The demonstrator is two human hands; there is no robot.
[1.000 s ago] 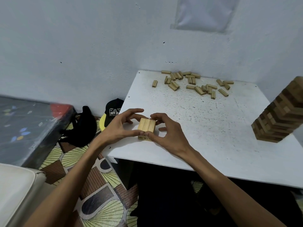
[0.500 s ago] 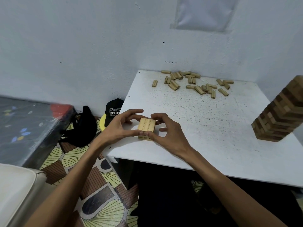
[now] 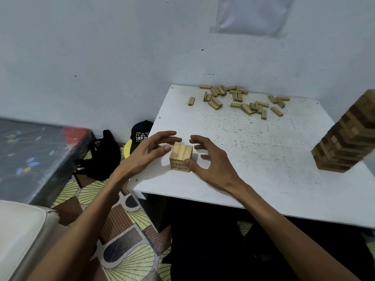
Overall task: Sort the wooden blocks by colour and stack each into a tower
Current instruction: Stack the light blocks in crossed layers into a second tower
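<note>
The light-wood stack (image 3: 181,157) stands near the front-left corner of the white surface (image 3: 253,159), at roughly 7 o'clock from the surface centre, and shows about three layers with three blocks laid side by side on top. The left hand (image 3: 151,152) is open at the stack's 9 o'clock side, fingers spread and curved over its far edge, thumb just beside the left face; contact there cannot be confirmed. The right hand (image 3: 211,161) is open at the 3 o'clock side, its thumb tip resting against the front right corner of the stack and the remaining fingers apart from the blocks. Neither hand grips anything. This flanking position probably serves to square the layers and guard against tipping before the next layer is added. The loose light blocks (image 3: 241,100) lie scattered at 12 o'clock along the wall edge, well apart from the stack, presumably the supply for this tower. The tall mixed tower (image 3: 349,136) stands at 3 o'clock near the right edge, leaning in this wide-angle view, kept clear of the working area. The build appears to be at an early stage.
</note>
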